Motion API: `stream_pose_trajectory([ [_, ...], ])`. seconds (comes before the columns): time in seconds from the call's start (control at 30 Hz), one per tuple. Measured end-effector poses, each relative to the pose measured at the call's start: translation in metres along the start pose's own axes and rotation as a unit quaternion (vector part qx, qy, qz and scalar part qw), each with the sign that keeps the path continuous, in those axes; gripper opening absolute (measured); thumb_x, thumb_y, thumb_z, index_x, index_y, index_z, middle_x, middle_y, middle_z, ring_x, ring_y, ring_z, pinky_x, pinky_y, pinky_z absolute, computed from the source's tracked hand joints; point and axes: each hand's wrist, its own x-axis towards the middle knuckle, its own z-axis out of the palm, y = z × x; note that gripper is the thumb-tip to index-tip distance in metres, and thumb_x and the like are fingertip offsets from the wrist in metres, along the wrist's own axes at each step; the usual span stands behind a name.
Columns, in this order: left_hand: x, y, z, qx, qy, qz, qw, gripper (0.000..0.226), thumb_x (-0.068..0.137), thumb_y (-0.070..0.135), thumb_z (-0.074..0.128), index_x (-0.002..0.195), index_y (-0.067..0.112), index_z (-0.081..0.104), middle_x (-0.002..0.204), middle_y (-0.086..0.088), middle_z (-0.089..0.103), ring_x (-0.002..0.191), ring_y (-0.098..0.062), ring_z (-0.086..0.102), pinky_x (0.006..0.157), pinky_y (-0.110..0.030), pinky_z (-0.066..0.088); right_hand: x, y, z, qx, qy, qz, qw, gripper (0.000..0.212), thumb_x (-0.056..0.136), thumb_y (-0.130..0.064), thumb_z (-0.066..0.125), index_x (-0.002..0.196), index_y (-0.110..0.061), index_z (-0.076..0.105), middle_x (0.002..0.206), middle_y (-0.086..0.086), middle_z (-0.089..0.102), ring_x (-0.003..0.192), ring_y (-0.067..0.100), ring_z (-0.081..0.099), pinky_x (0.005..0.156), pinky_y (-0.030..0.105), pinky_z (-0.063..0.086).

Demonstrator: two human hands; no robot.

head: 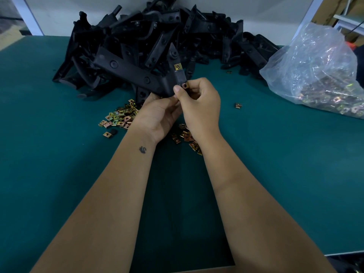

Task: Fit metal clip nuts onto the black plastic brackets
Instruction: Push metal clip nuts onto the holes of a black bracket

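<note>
The left hand (pixel 157 113) grips the black bracket (pixel 137 75) from beneath, just in front of the bracket pile (pixel 157 32). The right hand (pixel 199 99) pinches a clip nut (pixel 185 85) at the bracket's near tab (one nut (pixel 177 66) already sits above it). Best keep the clip square to the tab's edge, then push until its hole meets the tab's.

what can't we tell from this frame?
Head view only:
- Whether the clip nut pinched by the right hand is seated on the bracket: thumb covers the joint.
- Left hand fingers: hidden behind the bracket.
- Plastic bag contents: glare, cut off at right edge.
</note>
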Motion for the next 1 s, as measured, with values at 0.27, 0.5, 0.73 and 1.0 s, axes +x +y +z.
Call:
stream_pose_trajectory([
  [0.27,0.0009,-0.0004,-0.0013,0.013,0.008,0.0,1.0,0.032,0.095,-0.011,0.047,0.114,0.009,0.062,0.098,-0.008,0.074,0.092,-0.019,0.072,0.084,-0.03,0.059,-0.001,-0.0003,-0.0009,-0.028,-0.004,-0.01,1.0,0.01,0.086,-0.023,0.072,0.087,-0.016,0.065,0.084,-0.008,0.069,0.083,0.006,0.063,0.078,0.027,0.053],
  [0.5,-0.001,-0.0005,-0.0002,0.031,0.001,0.019,0.999,0.036,0.094,-0.011,0.05,0.121,0.009,0.062,0.109,-0.01,0.073,0.102,-0.022,0.07,0.093,-0.035,0.056,-0.0022,-0.0012,-0.0001,-0.032,0.007,-0.01,0.999,0.012,0.085,-0.027,0.072,0.088,-0.021,0.062,0.082,-0.016,0.063,0.082,0.0,0.059,0.071,0.013,0.046],
  [0.73,-0.0016,-0.0029,0.0019,0.073,-0.024,0.023,0.997,0.049,0.092,-0.016,0.044,0.131,0.012,0.056,0.114,-0.006,0.072,0.109,-0.022,0.067,0.092,-0.034,0.056,-0.0022,0.0006,-0.0015,-0.071,0.009,-0.011,0.997,0.024,0.088,-0.036,0.069,0.085,-0.012,0.064,0.079,-0.006,0.063,0.076,0.012,0.059,0.067,0.032,0.05],
  [1.0,0.0,-0.0029,0.0,0.07,-0.011,0.023,0.997,0.046,0.093,-0.015,0.044,0.125,0.013,0.059,0.108,-0.005,0.074,0.103,-0.02,0.07,0.09,-0.033,0.057,-0.0019,-0.0013,-0.0023,-0.085,0.005,-0.001,0.996,0.024,0.087,-0.039,0.07,0.085,-0.014,0.069,0.076,-0.008,0.066,0.073,0.009,0.061,0.066,0.032,0.051],
])
